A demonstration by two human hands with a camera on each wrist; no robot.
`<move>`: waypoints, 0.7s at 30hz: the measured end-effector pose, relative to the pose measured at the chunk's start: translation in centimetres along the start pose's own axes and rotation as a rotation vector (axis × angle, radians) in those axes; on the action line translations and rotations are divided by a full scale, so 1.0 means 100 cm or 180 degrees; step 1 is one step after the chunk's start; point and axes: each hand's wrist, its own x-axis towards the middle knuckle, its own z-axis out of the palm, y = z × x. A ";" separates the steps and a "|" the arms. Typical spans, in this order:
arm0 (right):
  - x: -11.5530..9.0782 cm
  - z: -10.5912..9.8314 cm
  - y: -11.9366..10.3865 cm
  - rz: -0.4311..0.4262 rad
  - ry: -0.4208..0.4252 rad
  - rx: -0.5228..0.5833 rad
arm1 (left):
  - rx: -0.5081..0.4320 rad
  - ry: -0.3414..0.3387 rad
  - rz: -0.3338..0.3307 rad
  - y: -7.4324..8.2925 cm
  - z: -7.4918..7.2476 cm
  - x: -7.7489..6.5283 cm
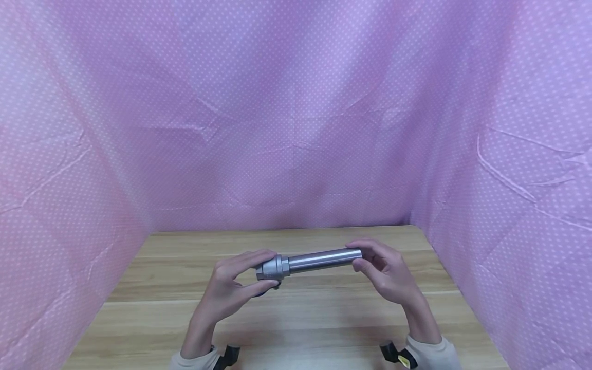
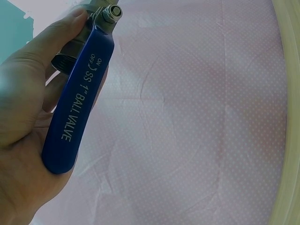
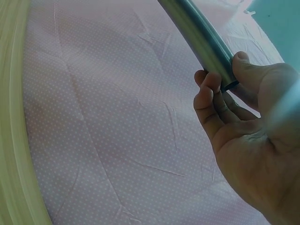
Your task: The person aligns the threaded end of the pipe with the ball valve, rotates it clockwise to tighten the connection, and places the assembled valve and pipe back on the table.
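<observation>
My left hand [image 1: 231, 282] grips a steel ball valve [image 1: 273, 268] between thumb and fingers. The valve's blue lever handle [image 2: 77, 103], printed "SS 1" BALL VALVE" with ON and OFF marks, lies along the palm in the left wrist view; a nut on a stem [image 2: 112, 13] tops it. From the valve's right end runs a straight, shiny metal pipe [image 1: 324, 260], tilted slightly up to the right. Its far end is pinched by my right hand [image 1: 390, 272], thumb on one side and curled fingers on the other. In the right wrist view the pipe's end edge shows between the fingers.
A light wood-grain table [image 1: 314, 318] lies beneath both hands. Pink-purple cloth with white dots [image 1: 287, 128] hangs as walls at the back and on both sides. Black straps [image 1: 227, 355] sit at the wrists by the pale sleeves [image 1: 435, 354].
</observation>
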 end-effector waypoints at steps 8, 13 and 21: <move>0.001 0.001 0.002 -0.0167 -0.0068 0.0355 | 0.0019 -0.0010 -0.0055 0.000 -0.001 0.000; 0.003 0.001 0.003 -0.0365 -0.0102 0.0481 | -0.0006 -0.0010 -0.0047 0.000 -0.001 0.000; 0.002 0.002 0.004 -0.0288 -0.0088 0.0430 | 0.0020 -0.0011 -0.0064 0.000 -0.001 0.000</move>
